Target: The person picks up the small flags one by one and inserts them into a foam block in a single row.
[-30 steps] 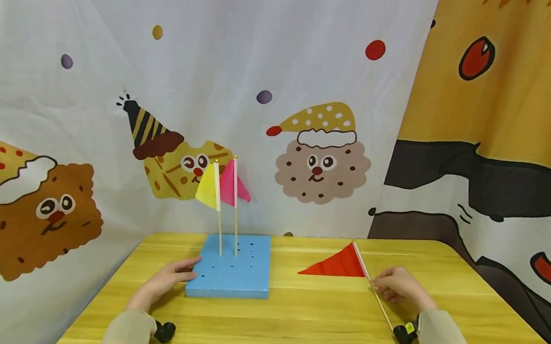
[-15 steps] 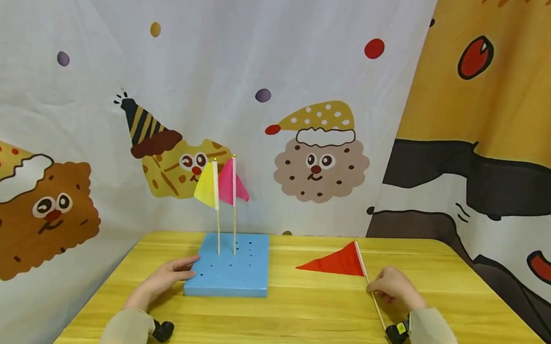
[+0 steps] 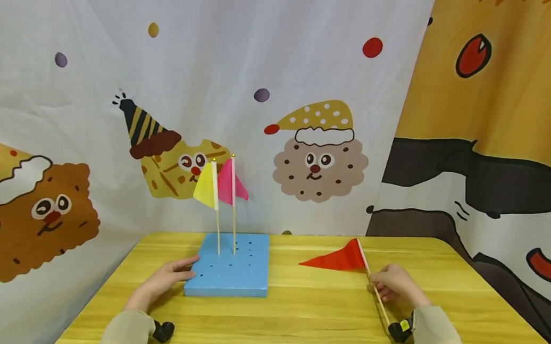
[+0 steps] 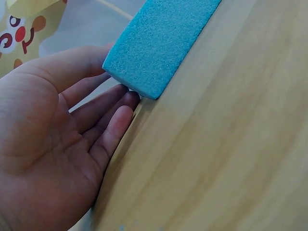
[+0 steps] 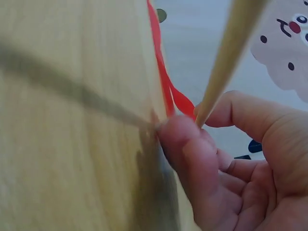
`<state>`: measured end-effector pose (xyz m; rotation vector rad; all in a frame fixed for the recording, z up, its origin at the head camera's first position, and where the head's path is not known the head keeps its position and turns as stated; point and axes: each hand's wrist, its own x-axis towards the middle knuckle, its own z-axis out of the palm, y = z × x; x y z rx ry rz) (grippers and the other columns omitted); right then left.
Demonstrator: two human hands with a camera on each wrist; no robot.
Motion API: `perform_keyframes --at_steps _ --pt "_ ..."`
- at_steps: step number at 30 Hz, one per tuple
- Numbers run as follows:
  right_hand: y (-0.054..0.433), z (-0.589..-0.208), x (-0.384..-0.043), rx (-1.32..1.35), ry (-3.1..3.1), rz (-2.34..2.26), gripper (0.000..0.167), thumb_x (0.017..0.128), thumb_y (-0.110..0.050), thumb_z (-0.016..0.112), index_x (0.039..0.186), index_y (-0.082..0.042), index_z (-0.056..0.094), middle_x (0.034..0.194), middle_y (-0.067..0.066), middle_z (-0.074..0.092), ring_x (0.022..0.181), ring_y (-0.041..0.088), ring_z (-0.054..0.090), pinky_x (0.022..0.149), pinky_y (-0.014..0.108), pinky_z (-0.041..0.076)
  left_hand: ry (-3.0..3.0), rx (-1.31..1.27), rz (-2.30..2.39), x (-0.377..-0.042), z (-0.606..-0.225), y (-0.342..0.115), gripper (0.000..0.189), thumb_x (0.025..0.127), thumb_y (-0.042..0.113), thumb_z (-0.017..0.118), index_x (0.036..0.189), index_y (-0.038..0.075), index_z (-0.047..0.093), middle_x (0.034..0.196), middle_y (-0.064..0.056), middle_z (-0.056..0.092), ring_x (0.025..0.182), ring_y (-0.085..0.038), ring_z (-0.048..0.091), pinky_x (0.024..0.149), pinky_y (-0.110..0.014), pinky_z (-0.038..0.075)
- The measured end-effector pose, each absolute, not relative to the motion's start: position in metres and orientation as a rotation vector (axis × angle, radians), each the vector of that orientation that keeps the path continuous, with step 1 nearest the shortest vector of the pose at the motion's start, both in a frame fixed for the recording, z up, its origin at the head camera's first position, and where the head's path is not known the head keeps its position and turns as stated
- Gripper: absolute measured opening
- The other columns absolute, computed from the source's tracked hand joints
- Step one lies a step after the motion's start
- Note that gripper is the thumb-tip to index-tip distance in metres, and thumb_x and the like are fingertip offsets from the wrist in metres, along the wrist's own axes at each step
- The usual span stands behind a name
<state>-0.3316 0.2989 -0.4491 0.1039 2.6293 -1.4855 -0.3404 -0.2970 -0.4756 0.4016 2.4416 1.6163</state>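
A blue foam block [image 3: 244, 283] with small holes lies on the wooden table. Upright in it stand a yellow flag [image 3: 207, 187] and a pink flag [image 3: 229, 183] on thin sticks. My left hand [image 3: 164, 281] touches the block's left side with extended fingers; the left wrist view has its fingertips [image 4: 124, 115] by the block's end. Right of the block, a red triangular flag [image 3: 339, 257] is pinched by its stick [image 3: 382, 310] between the thumb and fingers of my right hand [image 3: 398, 283]. In the right wrist view the stick [image 5: 228, 53] slants up toward the camera.
A yellow wood-grain table [image 3: 269, 331] carries everything. Behind it hangs a white curtain [image 3: 216, 56] printed with cartoon biscuits. A further printed curtain [image 3: 501, 102] hangs on the right. Black wrist cameras sit at both cuffs.
My right hand first shifted slightly left and took a pinch on the red flag's stick. The flag has since tilted and lifted a little. The left hand and block stay put.
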Motion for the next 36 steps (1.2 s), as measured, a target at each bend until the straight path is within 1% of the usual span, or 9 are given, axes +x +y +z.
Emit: perform_keyframes --at_steps 5,10,13,16,21,26,29,33,36 --pt "0.305 -0.452 -0.336 0.031 2.486 -1.604 0.022 0.087 -0.011 0.064 0.093 0.009 0.06 0.068 0.009 0.066 0.05 0.011 0.058 0.048 0.026 0.052 2.444 0.406 1.617 -0.341 -0.475 -0.297 0.061 0.097 0.027 0.061 0.149 0.004 0.039 0.15 -0.023 0.035 0.134 -0.044 0.035 0.106 -0.062 0.028" --pt "0.311 -0.457 -0.339 0.006 2.408 -1.645 0.041 0.09 -0.015 0.063 0.116 0.015 0.053 0.077 0.009 0.07 0.057 0.012 0.062 0.052 0.027 0.054 2.448 0.405 1.608 -0.34 -0.474 -0.296 0.06 0.097 0.027 0.061 0.148 0.004 0.04 0.15 -0.023 0.035 0.135 -0.044 0.034 0.106 -0.061 0.029" --pt "0.313 -0.459 -0.34 0.008 2.374 -1.663 0.047 0.093 -0.019 0.06 0.123 0.016 0.05 0.082 0.009 0.071 0.062 0.014 0.066 0.056 0.028 0.055 2.454 0.41 1.603 -0.339 -0.474 -0.296 0.06 0.097 0.027 0.061 0.148 0.004 0.04 0.15 -0.023 0.035 0.135 -0.044 0.034 0.106 -0.061 0.029" --pt "0.314 -0.46 -0.341 0.015 2.318 -1.708 0.046 0.096 -0.023 0.057 0.123 0.014 0.05 0.083 0.01 0.071 0.064 0.015 0.067 0.058 0.028 0.056 2.456 0.411 1.598 -0.339 -0.474 -0.296 0.06 0.097 0.027 0.061 0.149 0.004 0.039 0.15 -0.023 0.035 0.135 -0.045 0.034 0.106 -0.061 0.029" --pt "0.315 -0.458 -0.345 -0.013 2.227 -1.751 0.048 0.098 -0.027 0.057 0.124 0.012 0.048 0.079 0.008 0.071 0.058 0.01 0.063 0.055 0.025 0.055 2.454 0.416 1.6 -0.339 -0.474 -0.296 0.06 0.097 0.027 0.061 0.149 0.004 0.039 0.15 -0.023 0.035 0.135 -0.045 0.033 0.106 -0.061 0.029" --pt "0.317 -0.456 -0.344 -0.1 2.135 -1.772 0.05 0.1 -0.023 0.054 0.13 0.015 0.043 0.081 0.008 0.07 0.056 0.007 0.062 0.055 0.024 0.055 2.456 0.422 1.607 -0.339 -0.476 -0.296 0.06 0.097 0.026 0.061 0.148 0.003 0.039 0.15 -0.023 0.035 0.135 -0.045 0.033 0.106 -0.061 0.029" --pt "0.317 -0.455 -0.342 -0.149 2.095 -1.783 0.053 0.101 -0.018 0.051 0.135 0.02 0.036 0.082 0.008 0.07 0.057 0.006 0.062 0.056 0.023 0.055 2.452 0.416 1.608 -0.339 -0.477 -0.296 0.061 0.097 0.027 0.062 0.148 0.003 0.039 0.15 -0.023 0.035 0.135 -0.045 0.033 0.106 -0.061 0.029" --pt "0.313 -0.449 -0.342 -0.17 2.093 -1.798 0.057 0.101 -0.015 0.049 0.139 0.021 0.027 0.084 0.009 0.07 0.057 0.006 0.061 0.056 0.022 0.054 2.447 0.39 1.609 -0.34 -0.477 -0.295 0.061 0.096 0.028 0.062 0.148 0.005 0.04 0.151 -0.022 0.035 0.135 -0.044 0.034 0.106 -0.061 0.029" --pt "0.309 -0.444 -0.342 -0.168 2.119 -1.802 0.058 0.101 -0.016 0.051 0.14 0.02 0.028 0.087 0.011 0.069 0.057 0.008 0.062 0.056 0.023 0.055 2.454 0.36 1.612 -0.34 -0.476 -0.295 0.061 0.096 0.028 0.062 0.148 0.006 0.041 0.151 -0.021 0.035 0.135 -0.044 0.035 0.105 -0.062 0.029"
